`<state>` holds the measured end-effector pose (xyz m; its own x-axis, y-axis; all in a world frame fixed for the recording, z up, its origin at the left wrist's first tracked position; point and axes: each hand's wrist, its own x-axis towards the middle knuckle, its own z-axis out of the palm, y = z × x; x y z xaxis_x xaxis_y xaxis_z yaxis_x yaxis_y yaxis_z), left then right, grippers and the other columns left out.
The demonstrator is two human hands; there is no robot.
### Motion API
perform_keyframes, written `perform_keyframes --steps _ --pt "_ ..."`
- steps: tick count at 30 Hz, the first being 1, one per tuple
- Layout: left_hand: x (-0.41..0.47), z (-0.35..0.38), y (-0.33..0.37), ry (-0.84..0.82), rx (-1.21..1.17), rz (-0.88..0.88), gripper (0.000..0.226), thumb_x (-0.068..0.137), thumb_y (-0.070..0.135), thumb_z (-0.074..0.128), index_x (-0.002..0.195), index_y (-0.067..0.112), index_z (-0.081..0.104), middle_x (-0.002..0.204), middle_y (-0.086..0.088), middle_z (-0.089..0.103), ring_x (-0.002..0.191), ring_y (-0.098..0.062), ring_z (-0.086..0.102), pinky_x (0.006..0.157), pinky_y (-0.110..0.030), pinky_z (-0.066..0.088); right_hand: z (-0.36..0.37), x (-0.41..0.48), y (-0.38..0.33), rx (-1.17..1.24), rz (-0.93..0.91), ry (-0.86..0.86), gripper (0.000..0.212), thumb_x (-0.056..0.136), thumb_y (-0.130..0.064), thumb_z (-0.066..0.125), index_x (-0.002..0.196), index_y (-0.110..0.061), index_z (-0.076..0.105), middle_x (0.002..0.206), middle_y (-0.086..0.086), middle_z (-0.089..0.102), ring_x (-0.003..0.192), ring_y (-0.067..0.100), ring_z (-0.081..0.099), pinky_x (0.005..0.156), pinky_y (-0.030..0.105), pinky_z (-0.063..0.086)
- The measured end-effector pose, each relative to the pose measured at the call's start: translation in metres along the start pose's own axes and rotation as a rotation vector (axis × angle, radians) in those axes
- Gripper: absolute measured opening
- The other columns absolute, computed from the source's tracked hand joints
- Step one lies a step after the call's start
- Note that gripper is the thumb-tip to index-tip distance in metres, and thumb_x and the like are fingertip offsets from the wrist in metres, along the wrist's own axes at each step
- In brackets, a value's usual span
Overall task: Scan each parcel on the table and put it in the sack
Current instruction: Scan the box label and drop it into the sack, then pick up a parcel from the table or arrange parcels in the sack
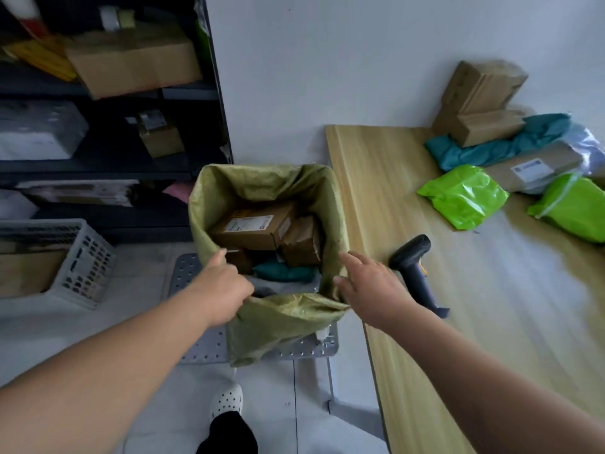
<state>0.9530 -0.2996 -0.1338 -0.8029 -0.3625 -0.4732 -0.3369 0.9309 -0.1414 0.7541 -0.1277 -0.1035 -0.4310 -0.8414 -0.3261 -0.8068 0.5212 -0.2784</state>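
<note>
Toward the far right corner of the bench (425, 322) lie six parcels: two cardboard ones, the larger box (481, 86) and the smaller box (487, 127); two bright ones, the left green bag (465, 196) and the right green bag (576, 208); one teal bag (510, 145); and one flat labelled parcel (537, 165). One scanner (413, 267) lies near the bench's left edge. One sack (281, 319) holds at least two brown boxes, the labelled box (252, 227) and the plain box (302, 240) (a third may be half hidden), plus one teal pouch (284, 272).
</note>
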Motion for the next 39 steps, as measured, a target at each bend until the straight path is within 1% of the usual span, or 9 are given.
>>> perform_keyframes --steps 4,9,15,21,26,30,32,36,39 --pt "-0.007 -0.028 0.038 0.185 -0.170 -0.148 0.055 0.092 0.057 0.043 0.139 0.029 0.042 0.141 0.005 0.047 0.138 -0.021 0.030 0.115 -0.048 0.012 -0.010 -0.038 0.037 0.033 -0.043 0.045 0.056 0.102 -0.043 0.043 0.153 -0.022 0.033 0.156 0.004 0.038 0.142 0.028 0.036 0.114 0.039 0.028" --pt "-0.009 -0.071 0.108 0.493 -0.424 -0.142 0.062 0.091 0.056 0.047 0.145 0.025 0.037 0.147 0.004 0.042 0.136 -0.017 0.036 0.112 -0.036 0.028 -0.024 -0.080 0.083 0.050 -0.030 0.070 0.060 0.101 -0.044 0.046 0.154 -0.020 0.031 0.161 0.003 0.031 0.143 0.027 0.034 0.114 0.036 0.030" --pt "0.008 -0.092 0.160 0.471 -0.534 -0.126 0.060 0.091 0.054 0.048 0.143 0.025 0.039 0.145 0.006 0.044 0.134 -0.014 0.038 0.110 -0.033 0.032 -0.032 -0.086 0.132 0.145 0.178 0.102 0.049 0.098 -0.037 0.052 0.142 -0.017 0.043 0.143 0.005 0.049 0.127 0.030 0.049 0.096 0.037 0.043" --pt "0.048 -0.098 0.171 0.415 -0.564 -0.097 0.059 0.093 0.053 0.045 0.144 0.026 0.037 0.145 0.006 0.043 0.135 -0.014 0.036 0.109 -0.032 0.032 -0.010 -0.047 0.156 0.276 0.435 0.035 0.060 0.096 -0.043 0.056 0.144 -0.013 0.035 0.142 0.009 0.049 0.126 0.030 0.050 0.094 0.037 0.043" --pt "0.088 -0.106 0.166 0.376 -0.607 -0.092 0.059 0.094 0.053 0.044 0.145 0.025 0.036 0.144 0.005 0.043 0.132 -0.015 0.039 0.105 -0.032 0.035 0.014 -0.009 0.160 0.352 0.409 -0.062 0.080 0.086 -0.041 0.071 0.148 -0.015 0.026 0.139 0.008 0.051 0.125 0.029 0.052 0.088 0.035 0.043" --pt "0.118 -0.118 0.172 0.343 -0.631 -0.090 0.059 0.094 0.051 0.044 0.146 0.024 0.034 0.145 0.004 0.042 0.131 -0.016 0.041 0.102 -0.033 0.038 0.013 0.003 0.175 0.372 0.417 -0.103 0.074 0.088 -0.024 0.064 0.149 -0.015 0.023 0.135 0.008 0.054 0.119 0.032 0.057 0.081 0.031 0.042" --pt "0.131 -0.129 0.182 0.319 -0.644 -0.097 0.060 0.094 0.052 0.044 0.147 0.025 0.031 0.148 0.003 0.039 0.133 -0.017 0.038 0.104 -0.034 0.037 -0.003 -0.001 0.196 0.449 0.486 -0.075 0.067 0.084 -0.021 0.063 0.142 -0.016 0.031 0.120 0.006 0.057 0.111 0.031 0.060 0.077 0.029 0.041" --pt "0.165 -0.162 0.212 0.331 -0.622 -0.074 0.063 0.094 0.049 0.047 0.148 0.020 0.031 0.148 -0.002 0.039 0.134 -0.022 0.038 0.105 -0.034 0.034 -0.051 -0.014 0.258 0.576 0.555 0.131 0.035 0.078 -0.025 0.066 0.107 -0.019 0.049 0.083 -0.002 0.056 0.070 0.015 0.056 0.055 0.028 0.037" --pt "0.196 -0.190 0.243 0.356 -0.563 -0.064 0.067 0.091 0.047 0.053 0.147 0.017 0.031 0.147 -0.006 0.039 0.131 -0.027 0.038 0.106 -0.033 0.032 -0.085 -0.016 0.307 0.695 0.513 0.294 0.029 0.081 -0.039 0.074 0.082 -0.021 0.051 0.070 -0.001 0.054 0.059 0.015 0.049 0.054 0.030 0.035"
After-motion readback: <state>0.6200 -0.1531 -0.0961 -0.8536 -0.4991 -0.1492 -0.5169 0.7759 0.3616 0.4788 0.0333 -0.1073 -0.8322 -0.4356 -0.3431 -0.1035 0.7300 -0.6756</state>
